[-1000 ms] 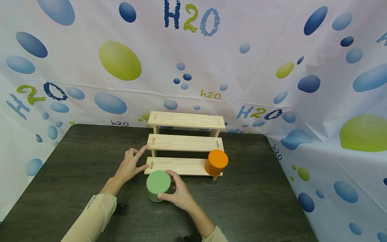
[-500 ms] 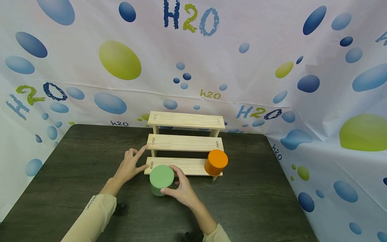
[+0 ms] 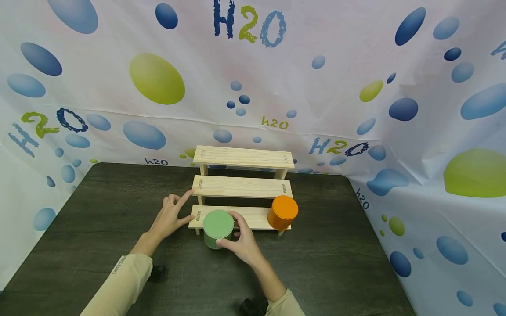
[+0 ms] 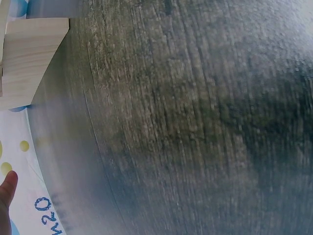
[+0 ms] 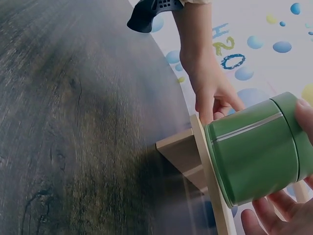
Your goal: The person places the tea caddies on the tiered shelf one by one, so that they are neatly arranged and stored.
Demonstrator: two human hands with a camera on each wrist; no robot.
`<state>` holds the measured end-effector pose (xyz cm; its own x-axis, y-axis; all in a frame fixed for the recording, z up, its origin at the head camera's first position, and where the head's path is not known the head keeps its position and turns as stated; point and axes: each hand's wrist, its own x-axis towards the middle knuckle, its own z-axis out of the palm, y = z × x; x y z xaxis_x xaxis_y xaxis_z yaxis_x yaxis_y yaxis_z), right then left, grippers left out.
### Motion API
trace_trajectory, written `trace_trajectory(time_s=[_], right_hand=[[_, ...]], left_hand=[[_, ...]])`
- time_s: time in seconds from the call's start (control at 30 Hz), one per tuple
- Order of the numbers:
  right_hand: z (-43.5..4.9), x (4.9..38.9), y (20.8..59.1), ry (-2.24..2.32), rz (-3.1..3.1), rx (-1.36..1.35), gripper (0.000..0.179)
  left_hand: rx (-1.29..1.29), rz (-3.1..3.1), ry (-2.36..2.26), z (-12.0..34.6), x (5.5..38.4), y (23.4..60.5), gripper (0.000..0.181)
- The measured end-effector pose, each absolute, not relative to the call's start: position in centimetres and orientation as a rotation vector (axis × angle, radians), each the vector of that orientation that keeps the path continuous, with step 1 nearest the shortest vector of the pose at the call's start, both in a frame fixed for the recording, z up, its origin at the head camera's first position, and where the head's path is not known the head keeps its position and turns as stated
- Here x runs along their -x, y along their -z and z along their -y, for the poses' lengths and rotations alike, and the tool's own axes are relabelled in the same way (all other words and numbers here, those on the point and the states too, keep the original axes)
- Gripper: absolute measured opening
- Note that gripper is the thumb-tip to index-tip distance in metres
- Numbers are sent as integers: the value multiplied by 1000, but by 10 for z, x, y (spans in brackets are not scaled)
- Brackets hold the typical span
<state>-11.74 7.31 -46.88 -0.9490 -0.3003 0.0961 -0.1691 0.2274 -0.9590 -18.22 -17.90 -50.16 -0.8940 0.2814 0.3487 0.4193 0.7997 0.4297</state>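
A green lidded canister [image 3: 218, 224] is in my right hand [image 3: 247, 245], whose thumb and fingers grip its side. It stands upright over the front edge of the lowest board of a three-tier wooden shelf [image 3: 245, 186]. In the right wrist view the base of the green canister [image 5: 254, 152] is close against the board; whether it touches, I cannot tell. My left hand [image 3: 168, 217] reaches the shelf's left end with outstretched index finger and thumb, at the middle and lowest boards. The left wrist view catches only a fingertip [image 4: 9, 188] and a shelf support [image 4: 32, 58].
An orange lidded canister [image 3: 283, 213] stands at the right end of the lowest board. The shelf is on a dark wood-grain table [image 3: 336, 263]. Behind it hangs a white backdrop [image 3: 316, 105] with blue and green spots.
My right hand has carried the green canister right and away from me, from in front of the shelf to over the lowest board's front edge. The left hand has stayed put.
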Motion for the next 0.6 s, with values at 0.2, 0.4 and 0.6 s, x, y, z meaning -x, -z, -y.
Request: trace_trajectory(time_s=[0.2,0.4,0.6], right_hand=[[-77,120,471,1861,-2389,430,69],[-77,116,454,1891,-2379,411,68],[-77,112,439,1906,-2368,386,67]], left_hand=[[532,2726,738,178,181,501,84],[534,2727,729,178,181,501,83],[534,2731,739,178,181,501,83]])
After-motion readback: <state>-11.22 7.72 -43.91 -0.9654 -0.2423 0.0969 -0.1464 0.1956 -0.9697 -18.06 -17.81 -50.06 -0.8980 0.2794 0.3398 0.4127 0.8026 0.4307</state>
